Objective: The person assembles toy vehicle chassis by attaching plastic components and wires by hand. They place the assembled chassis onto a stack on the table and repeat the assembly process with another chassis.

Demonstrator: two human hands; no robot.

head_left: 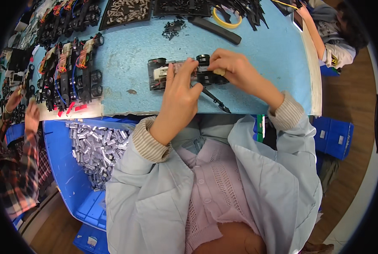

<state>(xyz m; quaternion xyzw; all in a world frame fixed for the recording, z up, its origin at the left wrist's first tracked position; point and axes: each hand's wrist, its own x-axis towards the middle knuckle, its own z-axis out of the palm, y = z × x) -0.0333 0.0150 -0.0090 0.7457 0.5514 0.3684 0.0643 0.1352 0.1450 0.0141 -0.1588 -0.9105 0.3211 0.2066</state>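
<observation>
- A light-blue tabletop (125, 55), rows of similar units (66, 70) at its left.
- The wheeled chassis (178, 66) lies between both hands.
- Left hand (181, 95): fingers grasping its middle.
- Right hand (235, 70): fingers pinched together at its right end (anything held is hidden).

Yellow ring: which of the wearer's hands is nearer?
Right. The right hand is below the yellow ring in the picture, at the chassis's right end; the left hand is farther off, lower left, over the chassis.
</observation>
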